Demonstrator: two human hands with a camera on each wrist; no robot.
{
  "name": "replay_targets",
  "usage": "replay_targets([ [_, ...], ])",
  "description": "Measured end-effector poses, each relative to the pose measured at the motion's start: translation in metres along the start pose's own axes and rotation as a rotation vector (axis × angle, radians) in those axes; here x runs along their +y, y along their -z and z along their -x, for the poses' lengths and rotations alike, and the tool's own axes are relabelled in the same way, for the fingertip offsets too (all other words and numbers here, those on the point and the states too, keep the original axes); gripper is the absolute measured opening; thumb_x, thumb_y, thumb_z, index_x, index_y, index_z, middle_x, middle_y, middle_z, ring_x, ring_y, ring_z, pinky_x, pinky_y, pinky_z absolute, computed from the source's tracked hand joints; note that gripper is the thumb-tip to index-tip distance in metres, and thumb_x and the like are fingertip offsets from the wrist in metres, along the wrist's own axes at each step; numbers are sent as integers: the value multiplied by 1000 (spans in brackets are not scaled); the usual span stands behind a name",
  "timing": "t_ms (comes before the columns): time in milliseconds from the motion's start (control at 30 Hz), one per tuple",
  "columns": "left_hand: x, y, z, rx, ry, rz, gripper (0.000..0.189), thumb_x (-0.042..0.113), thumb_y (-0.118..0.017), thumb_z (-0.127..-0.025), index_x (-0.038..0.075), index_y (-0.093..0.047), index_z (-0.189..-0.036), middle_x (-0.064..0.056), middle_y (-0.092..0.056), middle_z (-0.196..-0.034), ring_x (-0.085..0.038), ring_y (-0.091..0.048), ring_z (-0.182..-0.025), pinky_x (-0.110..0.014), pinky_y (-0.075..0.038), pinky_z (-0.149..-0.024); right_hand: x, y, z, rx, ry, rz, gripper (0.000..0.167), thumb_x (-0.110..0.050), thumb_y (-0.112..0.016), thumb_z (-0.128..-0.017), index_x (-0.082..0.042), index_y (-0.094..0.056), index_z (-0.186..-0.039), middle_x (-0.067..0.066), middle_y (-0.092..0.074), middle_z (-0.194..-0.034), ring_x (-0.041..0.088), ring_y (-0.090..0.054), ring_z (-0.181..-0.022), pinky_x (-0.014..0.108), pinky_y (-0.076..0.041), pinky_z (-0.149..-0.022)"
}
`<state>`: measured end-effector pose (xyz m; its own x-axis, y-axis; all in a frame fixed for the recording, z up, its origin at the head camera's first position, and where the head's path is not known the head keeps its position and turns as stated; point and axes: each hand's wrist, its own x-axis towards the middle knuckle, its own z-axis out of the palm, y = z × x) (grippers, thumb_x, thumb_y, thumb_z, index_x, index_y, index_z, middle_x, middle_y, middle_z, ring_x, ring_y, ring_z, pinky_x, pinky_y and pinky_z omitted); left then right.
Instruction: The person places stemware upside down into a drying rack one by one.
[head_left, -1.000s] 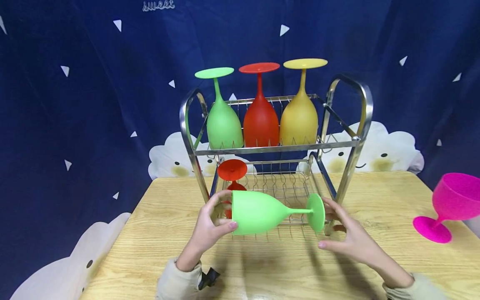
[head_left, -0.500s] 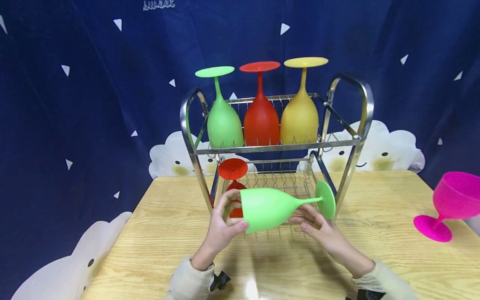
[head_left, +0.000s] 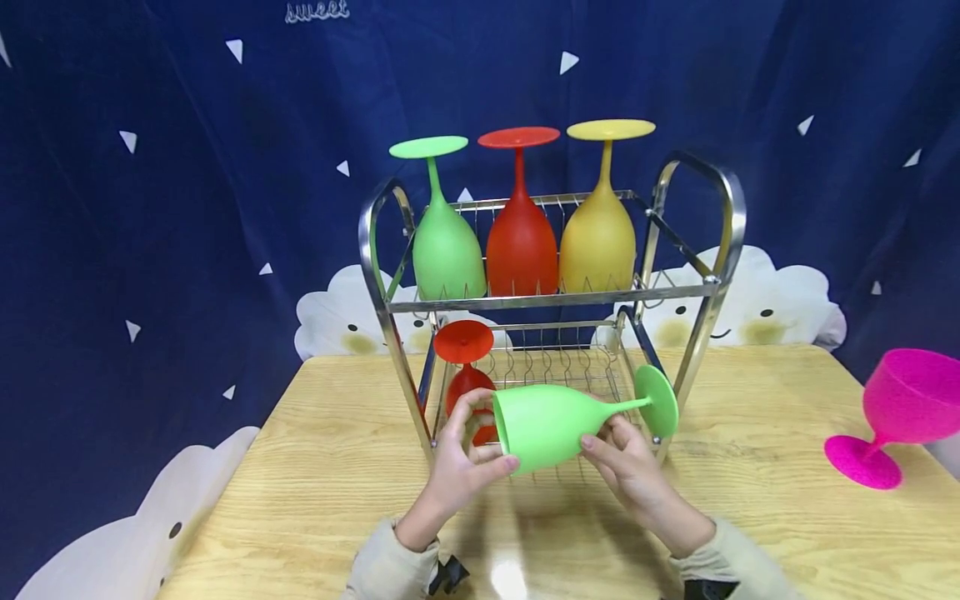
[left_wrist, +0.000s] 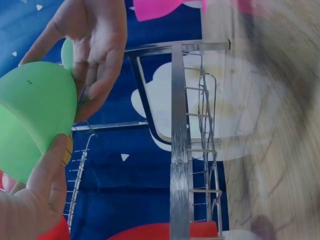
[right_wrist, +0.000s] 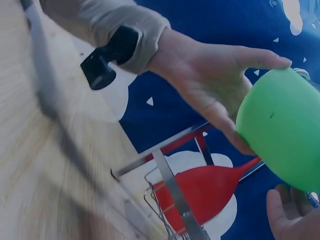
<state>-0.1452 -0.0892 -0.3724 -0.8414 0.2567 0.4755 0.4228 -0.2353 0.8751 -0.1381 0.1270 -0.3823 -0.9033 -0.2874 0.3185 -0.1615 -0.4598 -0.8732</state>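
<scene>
A light green goblet point(head_left: 551, 425) lies on its side in the air before the rack, its mouth to the left and its foot raised to the right. My left hand point(head_left: 456, 467) grips it by the rim, thumb on the near side. Around the lower bowl near the stem, my right hand point(head_left: 630, 467) holds it, thumb in front and fingers behind. In the left wrist view the green bowl point(left_wrist: 50, 95) sits between both hands. The right wrist view shows my left hand point(right_wrist: 210, 80) on the bowl's rim side.
A two-tier metal dish rack point(head_left: 555, 298) carries upside-down green point(head_left: 448, 250), red point(head_left: 521, 246) and yellow goblets point(head_left: 598, 242) on top. Below, at left, another red goblet point(head_left: 467, 385) stands inverted. A pink goblet point(head_left: 911, 396) stands upright at the table's right point(head_left: 772, 467).
My right hand has moved left from beside the foot to the lower bowl and stem, taking hold there. The green goblet has shifted slightly right and its foot end has risen.
</scene>
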Motion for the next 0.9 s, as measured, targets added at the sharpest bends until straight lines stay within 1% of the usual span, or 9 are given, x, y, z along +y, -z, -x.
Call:
replay_targets([
  [133,-1,0,0,-14,-4,-5,71,24,-74,-71,-3,-36,-125,-17,-42,-116,-25,-49,-100,-41,-54,-70,-1,-5,1,48,-10,-21,41,2,-52,-86,-11,-40,-122,0,-52,-118,10,-51,-107,25,-42,-94],
  [233,-1,0,0,-30,9,-3,73,26,-74,-72,-2,-34,-126,-15,-40,-117,-25,-48,-101,-40,-54,-72,-2,-7,1,69,-7,-39,41,2,-53,-86,-10,-40,-123,2,-50,-118,12,-52,-106,26,-42,-93],
  [433,1,2,-1,-52,69,-34,74,27,-73,-74,2,-33,-131,-16,-38,-126,-29,-48,-104,-37,-53,-77,-4,-12,0,124,45,-40,40,6,-52,-84,-6,-43,-121,7,-50,-117,15,-54,-104,28,-45,-90],
  [567,2,5,0,-71,123,-59,75,28,-72,-75,6,-32,-135,-15,-35,-132,-32,-54,-100,-36,-54,-75,-5,-13,1,153,80,-39,40,10,-51,-83,-9,-48,-118,5,-54,-114,15,-56,-102,26,-46,-88],
  [633,3,6,1,-76,131,-81,75,29,-73,-76,9,-33,-136,-12,-33,-135,-31,-55,-100,-36,-53,-75,-5,-13,2,158,101,-36,43,12,-51,-81,-10,-49,-118,5,-55,-113,14,-56,-102,25,-47,-87],
  [700,5,7,2,-77,122,-99,73,28,-73,-76,11,-34,-135,-10,-33,-135,-30,-53,-103,-36,-53,-76,-5,-13,2,161,127,-24,45,15,-50,-80,-10,-50,-118,4,-56,-113,14,-56,-102,25,-47,-87],
  [767,5,9,2,-75,96,-119,70,24,-73,-76,10,-35,-134,-11,-35,-133,-30,-51,-105,-37,-52,-79,-5,-12,3,168,147,-5,47,16,-51,-79,-11,-52,-117,4,-57,-114,14,-56,-102,24,-47,-86],
  [900,7,15,5,-54,39,-164,64,12,-70,-77,4,-37,-132,-19,-39,-128,-36,-48,-107,-40,-51,-81,-6,-10,3,178,166,43,48,17,-53,-77,-12,-54,-116,2,-58,-113,14,-57,-101,24,-48,-84],
])
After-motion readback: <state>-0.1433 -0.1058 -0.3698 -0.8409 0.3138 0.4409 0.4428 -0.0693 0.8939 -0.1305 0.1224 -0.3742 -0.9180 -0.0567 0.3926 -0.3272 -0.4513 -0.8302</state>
